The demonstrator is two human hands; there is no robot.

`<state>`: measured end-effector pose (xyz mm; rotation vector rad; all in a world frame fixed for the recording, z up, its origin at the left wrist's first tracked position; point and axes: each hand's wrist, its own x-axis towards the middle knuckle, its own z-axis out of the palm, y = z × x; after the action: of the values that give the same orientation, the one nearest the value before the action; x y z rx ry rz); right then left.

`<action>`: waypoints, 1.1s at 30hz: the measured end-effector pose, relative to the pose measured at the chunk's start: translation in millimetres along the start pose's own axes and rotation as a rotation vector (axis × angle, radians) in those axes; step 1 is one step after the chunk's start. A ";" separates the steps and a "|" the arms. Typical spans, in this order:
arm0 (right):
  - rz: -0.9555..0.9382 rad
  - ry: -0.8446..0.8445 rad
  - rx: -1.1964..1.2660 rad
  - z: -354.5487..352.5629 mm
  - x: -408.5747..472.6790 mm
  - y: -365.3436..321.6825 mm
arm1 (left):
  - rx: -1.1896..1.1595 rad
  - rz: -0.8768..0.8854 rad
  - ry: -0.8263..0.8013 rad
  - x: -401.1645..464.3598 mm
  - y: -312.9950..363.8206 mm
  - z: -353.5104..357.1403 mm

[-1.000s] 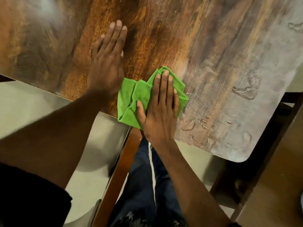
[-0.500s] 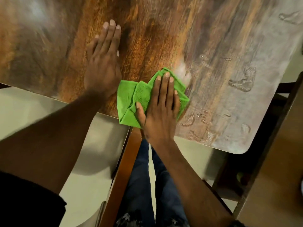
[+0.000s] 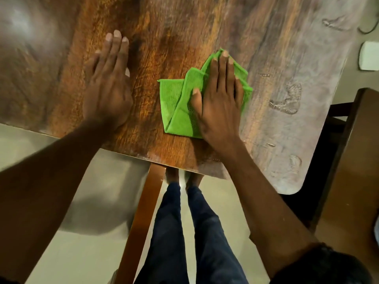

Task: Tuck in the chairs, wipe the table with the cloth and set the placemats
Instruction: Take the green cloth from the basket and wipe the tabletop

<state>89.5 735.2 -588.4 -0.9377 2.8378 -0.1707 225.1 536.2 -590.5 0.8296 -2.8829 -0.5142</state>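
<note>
A dark wooden table [image 3: 184, 27] fills the upper view, seen from above, its near edge running across the middle. A brown chair [image 3: 352, 160] stands at the right end of the table, and a slim wooden chair frame [image 3: 147, 212] angles down beside the person's legs. The left hand [image 3: 108, 87] lies flat on the bare wood, fingers straight and close together, bracing. The right hand [image 3: 219, 95] presses flat on a folded green cloth [image 3: 176, 103], fingers straight, thumb spread to the side. Compared with a second ago, cloth and right hand sit further in from the near edge and nearer the right end, while the left hand has kept its place. Water droplets [image 3: 287, 101] still bead just right of the cloth, so wiping looks only partly done, and no placemats are in view
</note>
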 end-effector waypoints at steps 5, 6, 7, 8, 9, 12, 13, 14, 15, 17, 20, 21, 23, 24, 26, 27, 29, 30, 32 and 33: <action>0.133 0.091 0.032 7.3 -8.9 -20.8 | 0.066 -0.006 -0.015 1.0 3.5 -1.1; 0.136 0.090 0.040 7.9 -14.8 -20.0 | 0.086 -0.003 -0.008 0.2 7.7 -1.7; 0.134 0.078 0.046 7.2 -21.3 -16.4 | 0.093 -0.001 0.004 -0.5 15.1 -1.3; 0.128 0.057 0.049 6.2 -30.8 -11.9 | 0.088 -0.005 0.016 -2.2 25.0 0.4; 0.119 0.032 0.048 5.0 -43.9 -7.3 | 0.077 -0.007 0.022 -5.2 37.2 3.7; 0.109 -0.057 0.032 2.4 -101.0 3.5 | 0.035 0.024 -0.002 -19.2 71.8 20.3; 0.098 -0.084 0.027 2.7 -120.3 6.5 | 0.022 0.033 -0.014 -23.7 77.5 24.9; 0.082 -0.100 0.024 3.1 -134.1 8.2 | 0.016 0.036 -0.018 -25.9 79.0 27.9; 0.074 -0.105 0.024 5.5 -141.5 9.8 | 0.017 0.032 -0.016 -25.8 79.0 30.3; 0.080 -0.112 0.027 8.4 -138.2 11.9 | 0.027 0.020 -0.021 -25.8 78.3 30.3; 0.070 -0.082 0.031 5.4 -99.4 20.6 | 0.020 0.006 -0.028 -25.4 79.4 30.3; 0.064 -0.063 0.033 4.2 -78.4 25.6 | 0.014 0.012 -0.031 -25.5 78.7 30.8; 0.061 -0.015 0.032 0.1 -33.9 35.7 | -0.002 0.030 -0.028 -27.2 77.3 31.9; 0.060 0.003 0.029 -1.8 -15.4 38.0 | -0.001 0.033 -0.022 -27.7 76.3 32.0; 0.056 0.015 0.016 -2.4 0.3 38.3 | 0.007 0.035 -0.021 -27.5 75.9 31.6; 0.060 0.013 0.012 -2.3 -3.1 36.8 | 0.007 0.038 -0.024 -27.0 75.9 30.9; 0.094 -0.018 0.013 -1.9 -26.9 31.5 | 0.001 0.043 -0.027 -26.7 75.4 30.4; 0.116 -0.050 0.018 -1.8 -43.6 24.5 | -0.007 0.046 -0.027 -26.2 74.4 29.9; 0.134 -0.123 0.043 1.7 -75.7 0.6 | -0.041 0.049 -0.009 -24.9 72.4 29.3; 0.127 -0.152 0.060 4.6 -87.8 -16.7 | -0.067 0.048 0.003 -24.3 70.7 28.9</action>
<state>169.7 774.2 -581.2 -0.7237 2.7250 -0.1613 205.1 613.8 -593.2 0.7490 -2.8572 -0.6001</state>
